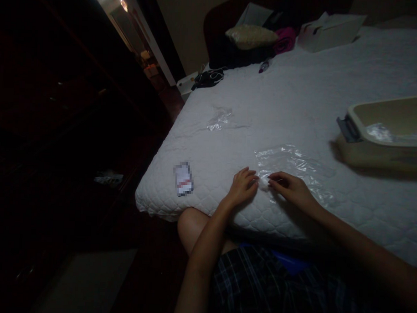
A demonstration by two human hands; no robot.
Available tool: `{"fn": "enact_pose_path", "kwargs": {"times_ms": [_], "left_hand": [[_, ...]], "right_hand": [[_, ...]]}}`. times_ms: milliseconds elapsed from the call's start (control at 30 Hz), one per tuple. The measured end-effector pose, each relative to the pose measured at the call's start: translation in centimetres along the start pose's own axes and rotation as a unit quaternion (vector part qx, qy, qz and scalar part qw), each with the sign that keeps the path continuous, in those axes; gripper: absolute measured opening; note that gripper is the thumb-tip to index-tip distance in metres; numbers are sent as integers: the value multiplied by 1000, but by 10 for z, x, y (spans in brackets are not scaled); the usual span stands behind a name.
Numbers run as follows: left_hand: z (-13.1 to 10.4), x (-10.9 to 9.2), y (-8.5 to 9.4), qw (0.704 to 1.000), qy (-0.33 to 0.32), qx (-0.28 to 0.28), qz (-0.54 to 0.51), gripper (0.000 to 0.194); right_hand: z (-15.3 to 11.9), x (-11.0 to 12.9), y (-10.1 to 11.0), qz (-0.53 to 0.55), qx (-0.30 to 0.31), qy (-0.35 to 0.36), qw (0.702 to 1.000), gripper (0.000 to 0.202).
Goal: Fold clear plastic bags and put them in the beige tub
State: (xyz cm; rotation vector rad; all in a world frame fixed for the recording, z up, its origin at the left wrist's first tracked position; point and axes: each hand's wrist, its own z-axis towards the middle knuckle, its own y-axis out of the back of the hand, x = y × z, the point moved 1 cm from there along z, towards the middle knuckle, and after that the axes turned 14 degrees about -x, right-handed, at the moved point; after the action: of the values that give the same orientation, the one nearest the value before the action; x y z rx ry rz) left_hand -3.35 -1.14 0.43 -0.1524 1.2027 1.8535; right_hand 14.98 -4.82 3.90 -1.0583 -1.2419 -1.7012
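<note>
A small white, crumpled-looking piece (263, 184) lies between my two hands near the bed's front edge; its kind is too dim to make out. My left hand (242, 187) has its fingers bent together against the piece's left side. From the right, my right hand (292, 188) pinches at the same piece with thumb and fingertips. Under and behind the hands, clear plastic bags (290, 161) spread flat and shiny over the white quilted bed cover (208, 168).
A phone (184, 179) lies left of my hands. Farther back is another clear plastic bag (220, 119). On the right stands a beige bin (382, 155) with a dark handle and clear plastic inside. A white box (331, 35), pillow (252, 37) and dark cables (208, 79) are at the back.
</note>
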Motion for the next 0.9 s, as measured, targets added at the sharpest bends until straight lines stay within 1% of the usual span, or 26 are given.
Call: {"fn": "enact_pose_path", "kwargs": {"times_ms": [133,267,400,533,633,733,800,900], "left_hand": [[1,-3,-2,999,33,-4,28,19],[3,-7,-3,997,50,-5,51,17],[6,-11,-4,996,64,-7,69,17],[7,-13,-7,994,62,-21,85,16],[7,-12,-10,994,54,-35,87,15],[6,-9,-13,995,41,-43,82,17],[5,-8,-14,995,35,-44,82,18],[5,-7,-16,995,33,-46,87,18]], "right_hand": [[5,-6,2,5,-26,-15,1000,25],[8,-5,5,-2,-57,-11,998,30],[11,-3,10,-52,-84,11,995,29],[13,-3,13,-128,-74,39,988,22],[13,-5,13,-215,-45,76,973,20],[12,-8,12,-289,-34,142,946,25],[12,-9,11,-321,-31,177,930,27],[11,-8,11,-353,-14,199,914,27]]}}
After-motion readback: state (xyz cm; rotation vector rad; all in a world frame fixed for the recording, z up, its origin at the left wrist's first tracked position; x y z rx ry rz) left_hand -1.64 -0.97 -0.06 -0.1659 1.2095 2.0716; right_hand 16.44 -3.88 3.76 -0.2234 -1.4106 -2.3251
